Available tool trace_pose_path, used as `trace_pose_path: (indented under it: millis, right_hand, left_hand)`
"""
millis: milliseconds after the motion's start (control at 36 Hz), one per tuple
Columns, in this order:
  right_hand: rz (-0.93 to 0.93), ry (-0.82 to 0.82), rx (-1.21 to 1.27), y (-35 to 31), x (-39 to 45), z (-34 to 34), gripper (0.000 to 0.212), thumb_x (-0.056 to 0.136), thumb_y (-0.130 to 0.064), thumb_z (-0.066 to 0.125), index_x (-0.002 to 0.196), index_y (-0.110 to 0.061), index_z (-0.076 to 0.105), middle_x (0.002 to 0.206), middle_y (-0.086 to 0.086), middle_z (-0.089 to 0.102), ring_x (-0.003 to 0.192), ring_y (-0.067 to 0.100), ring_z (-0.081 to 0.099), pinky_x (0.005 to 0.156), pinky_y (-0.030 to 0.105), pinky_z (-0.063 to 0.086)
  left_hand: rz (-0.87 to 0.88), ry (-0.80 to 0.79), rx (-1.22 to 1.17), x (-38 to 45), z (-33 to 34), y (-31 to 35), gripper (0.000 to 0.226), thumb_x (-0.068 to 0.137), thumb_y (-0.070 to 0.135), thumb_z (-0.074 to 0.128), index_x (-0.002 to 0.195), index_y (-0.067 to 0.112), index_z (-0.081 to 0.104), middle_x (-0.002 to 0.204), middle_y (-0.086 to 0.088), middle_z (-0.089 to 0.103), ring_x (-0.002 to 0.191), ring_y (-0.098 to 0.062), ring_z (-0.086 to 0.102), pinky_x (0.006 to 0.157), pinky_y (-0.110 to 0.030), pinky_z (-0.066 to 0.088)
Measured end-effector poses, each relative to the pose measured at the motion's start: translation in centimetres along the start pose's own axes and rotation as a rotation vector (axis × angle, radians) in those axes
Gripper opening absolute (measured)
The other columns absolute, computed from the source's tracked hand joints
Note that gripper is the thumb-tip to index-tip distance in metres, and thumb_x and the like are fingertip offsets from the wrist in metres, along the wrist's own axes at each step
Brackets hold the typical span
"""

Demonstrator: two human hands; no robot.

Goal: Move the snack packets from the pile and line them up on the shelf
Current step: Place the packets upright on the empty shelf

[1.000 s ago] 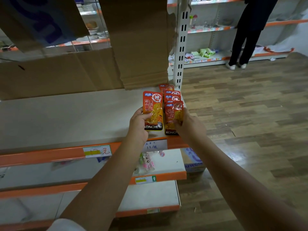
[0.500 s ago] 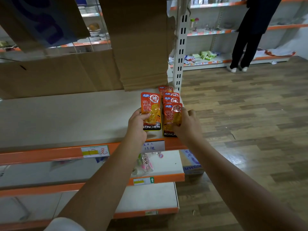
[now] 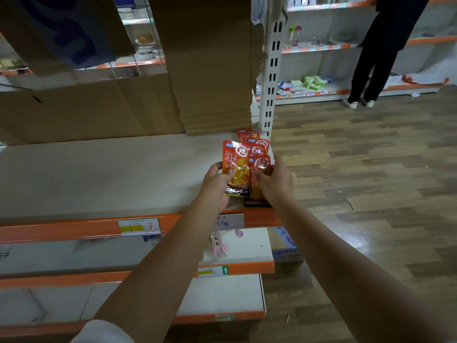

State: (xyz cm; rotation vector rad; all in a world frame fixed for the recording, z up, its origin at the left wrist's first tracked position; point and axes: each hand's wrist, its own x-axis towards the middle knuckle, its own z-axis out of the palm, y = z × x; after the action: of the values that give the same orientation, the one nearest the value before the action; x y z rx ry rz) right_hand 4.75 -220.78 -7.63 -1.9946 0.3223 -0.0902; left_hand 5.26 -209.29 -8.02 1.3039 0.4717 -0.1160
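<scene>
Several orange KONCHEW snack packets lie overlapping in a row [image 3: 256, 144] at the right end of the beige shelf [image 3: 111, 174], running back toward the white upright. My left hand [image 3: 216, 184] pinches one packet [image 3: 236, 167] by its lower left side, thumb on its face, just left of the row. My right hand [image 3: 274, 180] grips the front packet of the row [image 3: 257, 191], whose black KONCHEW strip sticks out at the shelf's orange front edge.
Brown cardboard sheets [image 3: 202, 70] hang behind the shelf. A slotted white upright [image 3: 272, 75] stands at its right end. Lower shelves [image 3: 242, 246] hold a pink toy pack. A person in black [image 3: 378, 50] stands at the far shelving across the wood floor.
My left hand has brought its packet a little right, closer against the row. My right hand has stayed on the front packet.
</scene>
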Motion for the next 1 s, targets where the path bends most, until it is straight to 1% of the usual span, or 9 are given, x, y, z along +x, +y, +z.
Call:
trace_pose_path:
  millis: [111,250,306,361,417,472,611,722,1000]
  right_hand:
    - [0.01,0.019,0.068,0.0,0.2,0.2,0.047,0.092,-0.015,0.057,0.135,-0.014,0.038,0.125,0.006,0.057,0.11,0.021,0.057,0.073,0.027,0.044]
    - [-0.018,0.028,0.072,0.4,0.7,0.4,0.041,0.092,-0.01,0.055,0.13,-0.014,0.041,0.118,0.005,0.059,0.09,0.013,0.052,0.056,0.02,0.039]
    - [-0.023,0.037,0.039,0.5,0.8,0.6,0.039,0.09,-0.011,0.056,0.126,-0.013,0.043,0.116,0.006,0.059,0.09,0.016,0.055,0.061,0.024,0.044]
    - [-0.041,0.044,-0.02,0.3,0.6,0.7,0.042,0.088,-0.012,0.059,0.127,-0.012,0.044,0.119,0.008,0.057,0.102,0.022,0.056,0.077,0.034,0.05]
    - [-0.092,0.059,-0.146,-0.1,0.5,0.7,0.051,0.085,-0.012,0.061,0.132,-0.012,0.042,0.128,0.009,0.05,0.118,0.027,0.047,0.097,0.043,0.044]
    - [-0.149,0.068,-0.294,-0.5,0.5,0.6,0.056,0.084,-0.012,0.061,0.136,-0.014,0.04,0.138,0.008,0.041,0.127,0.027,0.035,0.106,0.041,0.031]
    - [-0.288,0.048,-0.55,-1.3,0.6,0.7,0.052,0.086,-0.024,0.06,0.135,-0.019,0.045,0.146,0.005,0.033,0.134,0.028,0.021,0.109,0.041,0.018]
    - [-0.354,0.013,-0.666,-1.6,0.9,0.7,0.043,0.089,-0.025,0.054,0.13,-0.016,0.05,0.143,0.005,0.036,0.132,0.028,0.022,0.105,0.039,0.019]
    - [-0.439,-0.003,-0.701,-1.1,1.4,0.8,0.04,0.09,-0.019,0.052,0.129,-0.016,0.054,0.139,0.003,0.042,0.128,0.027,0.026,0.099,0.035,0.019]
  left_hand:
    - [-0.009,-0.015,0.013,0.2,0.3,0.1,0.021,0.095,0.007,0.049,0.112,0.019,0.05,0.118,-0.013,0.059,0.111,-0.032,0.057,0.098,-0.051,0.045]
    - [-0.018,0.014,-0.038,0.4,-0.1,-0.2,0.024,0.095,0.005,0.049,0.116,0.017,0.049,0.117,-0.013,0.057,0.111,-0.033,0.057,0.097,-0.052,0.045]
    - [-0.018,0.044,-0.068,0.6,-0.3,-0.1,0.023,0.095,0.005,0.048,0.113,0.018,0.049,0.114,-0.012,0.058,0.108,-0.032,0.057,0.095,-0.052,0.046]
    - [-0.012,0.079,-0.102,0.9,-0.7,0.3,0.021,0.095,0.005,0.047,0.111,0.019,0.049,0.108,-0.01,0.059,0.103,-0.031,0.059,0.087,-0.05,0.049]
    - [-0.001,0.115,-0.121,1.4,-1.0,0.8,0.02,0.095,0.003,0.047,0.108,0.018,0.05,0.106,-0.009,0.059,0.1,-0.029,0.059,0.083,-0.045,0.05]
    - [0.005,0.132,-0.13,1.8,-1.1,1.4,0.022,0.093,-0.002,0.045,0.106,0.015,0.052,0.103,-0.009,0.058,0.096,-0.027,0.058,0.086,-0.042,0.049]
    - [0.028,0.193,-0.022,3.5,-0.6,2.9,0.024,0.087,-0.008,0.043,0.093,0.012,0.055,0.09,-0.007,0.058,0.091,-0.026,0.058,0.087,-0.039,0.049]
    - [0.088,0.214,-0.061,5.1,0.1,3.7,0.037,0.083,-0.015,0.041,0.066,0.016,0.053,0.069,-0.003,0.053,0.066,-0.02,0.052,0.063,-0.026,0.042]
    - [0.2,0.161,0.213,8.5,1.0,2.9,0.042,0.085,-0.011,0.047,0.066,0.026,0.045,0.07,0.006,0.05,0.064,-0.006,0.044,0.057,-0.018,0.035]
